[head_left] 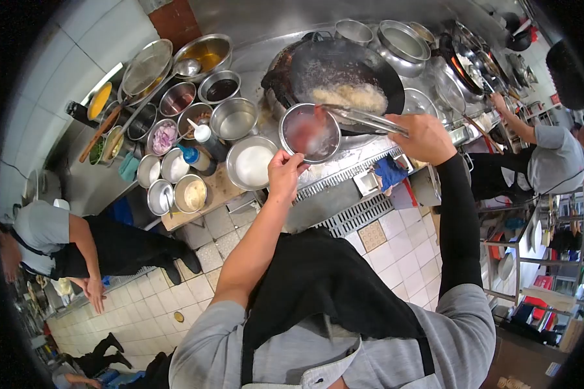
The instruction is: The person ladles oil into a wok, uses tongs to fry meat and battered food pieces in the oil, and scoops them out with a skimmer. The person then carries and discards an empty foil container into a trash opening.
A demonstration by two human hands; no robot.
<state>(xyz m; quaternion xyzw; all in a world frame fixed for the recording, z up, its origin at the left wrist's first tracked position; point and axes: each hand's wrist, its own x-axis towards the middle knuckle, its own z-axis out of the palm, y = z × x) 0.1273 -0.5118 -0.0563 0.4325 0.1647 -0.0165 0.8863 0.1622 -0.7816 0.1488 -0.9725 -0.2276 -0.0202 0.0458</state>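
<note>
My left hand (285, 175) pinches the near rim of a small metal bowl (333, 148), which is held beside the front left edge of a wok. Reddish, wet-looking food (303, 135) lies in that bowl, too blurred to name. Closed around a pair of metal tongs (363, 117) is my right hand (425, 137). The tongs' tips reach over the bowl's far rim, with something red at them. Behind, the dark wok (311, 68) holds pale, golden pieces (350, 98) in bubbling oil.
Left of the wok stand several metal bowls, one with white powder (252, 163), another with chopped onion (164, 136). Squeeze bottles (204, 135) stand among them. A strainer (146, 68) rests at the back left. One co-worker (561, 155) stands right, another (52, 233) left.
</note>
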